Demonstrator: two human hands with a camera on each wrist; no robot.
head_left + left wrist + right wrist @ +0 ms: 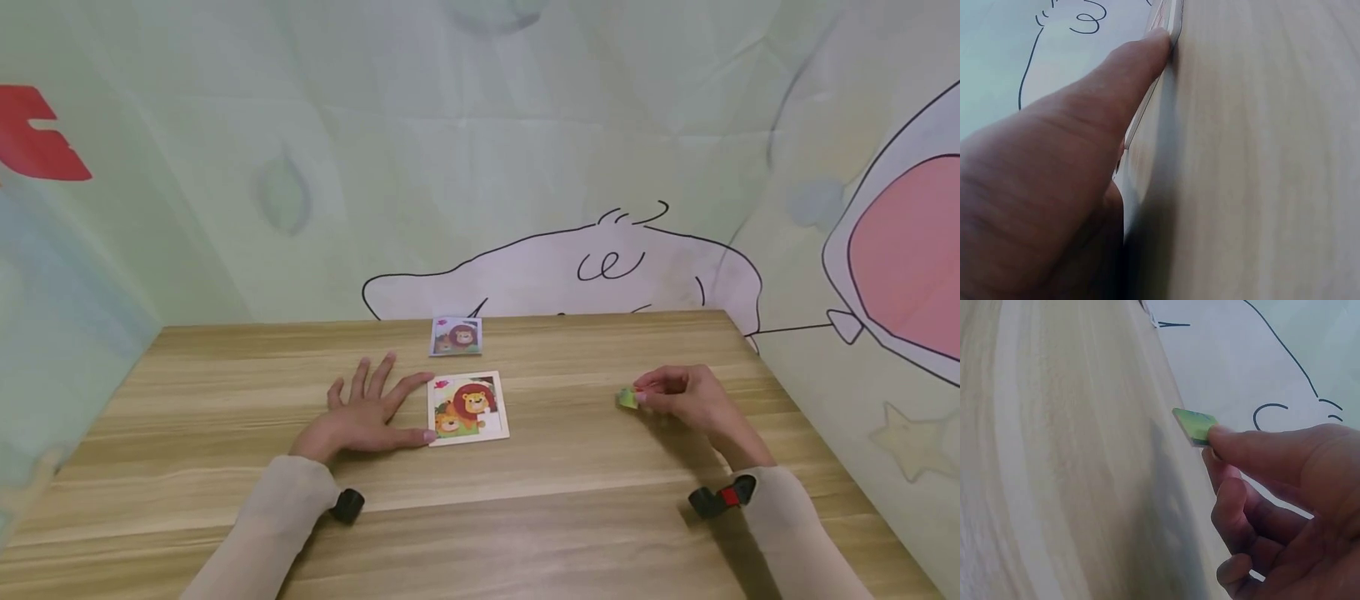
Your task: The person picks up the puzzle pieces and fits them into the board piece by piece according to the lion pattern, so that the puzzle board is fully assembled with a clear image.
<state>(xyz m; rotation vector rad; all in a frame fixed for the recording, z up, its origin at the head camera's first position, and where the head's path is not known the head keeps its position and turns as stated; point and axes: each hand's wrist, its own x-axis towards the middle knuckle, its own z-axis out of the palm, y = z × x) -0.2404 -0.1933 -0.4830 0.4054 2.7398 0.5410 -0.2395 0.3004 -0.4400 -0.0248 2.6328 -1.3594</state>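
Observation:
A lion jigsaw puzzle in a white frame lies flat on the table, with a blank white gap at its lower right corner. My left hand is spread beside it, thumb and index fingertip touching the frame's left edge. In the left wrist view the thumb reaches to the frame's edge. Between thumb and fingers, my right hand pinches a green puzzle piece, held above the table to the right of the puzzle. The piece shows its green printed face.
Behind the puzzle lies a picture card with the same lion scene, close to the far edge of the wooden table. A cloth backdrop with cartoon drawings hangs behind the table and along its right side.

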